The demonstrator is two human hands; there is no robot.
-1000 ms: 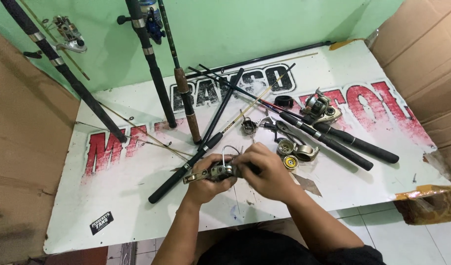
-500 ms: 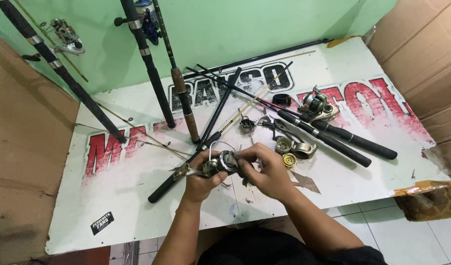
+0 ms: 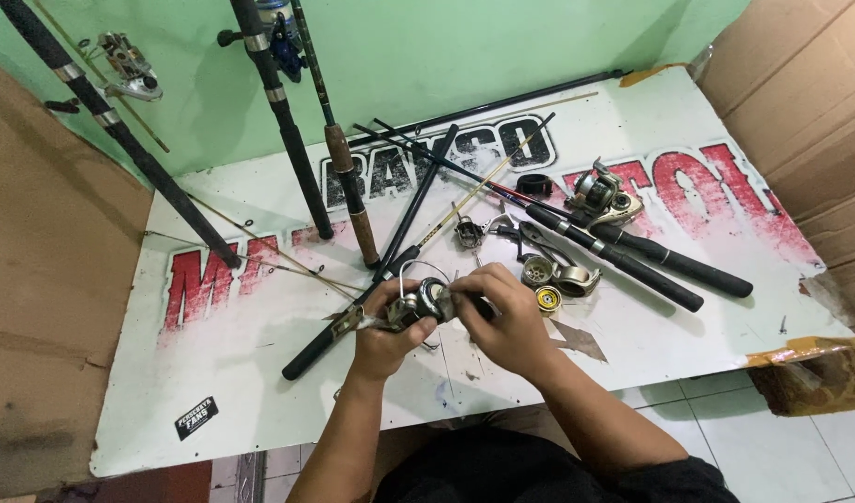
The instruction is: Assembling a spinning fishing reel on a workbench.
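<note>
Both hands cover much of the reel (image 3: 418, 305), so its body shows only between the left hand (image 3: 381, 326) and right hand (image 3: 507, 317) — whether the fingers pinch a small part there is too fine to tell. Above the reel, the leaning rods (image 3: 278, 112) run off the top edge. Right of it, the cardboard (image 3: 800, 102) is cropped.

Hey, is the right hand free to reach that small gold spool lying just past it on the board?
Probably not yet: the right hand is busy on the reel that the left hand grips. The gold spool lies close, unblocked.
</note>
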